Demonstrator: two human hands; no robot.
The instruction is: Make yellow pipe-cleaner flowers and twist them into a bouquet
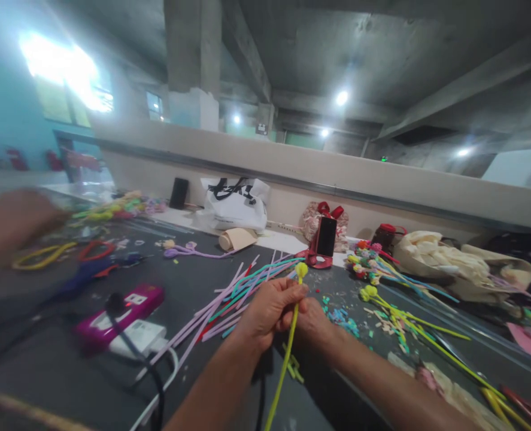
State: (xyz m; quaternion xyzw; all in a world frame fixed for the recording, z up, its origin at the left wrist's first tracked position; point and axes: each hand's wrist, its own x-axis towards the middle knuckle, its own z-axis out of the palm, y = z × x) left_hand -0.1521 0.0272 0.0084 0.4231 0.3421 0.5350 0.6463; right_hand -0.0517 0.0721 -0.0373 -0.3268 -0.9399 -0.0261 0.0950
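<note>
My left hand (267,308) is closed, thumb and fingers pinching a yellow pipe cleaner (287,353) just under its small round yellow head (301,270). The long stem runs down toward me past the lower edge of the view. My right hand (314,323) presses against the left from the other side, fingers curled in at the same stem; its fingertips are partly hidden. Behind my left hand lies a loose bundle of lilac, teal and red pipe cleaners (229,299). Small cut pieces in blue (343,320) and yellow-green (294,366) are scattered around my hands.
Finished-looking yellow stems (420,329) and a multicoloured bunch (366,260) lie right. A phone (326,236) stands ahead, near a white bag (236,203). A magenta power strip (142,302) with a white charger (137,338) sits left. Another person's blurred arm (14,230) reaches in at far left.
</note>
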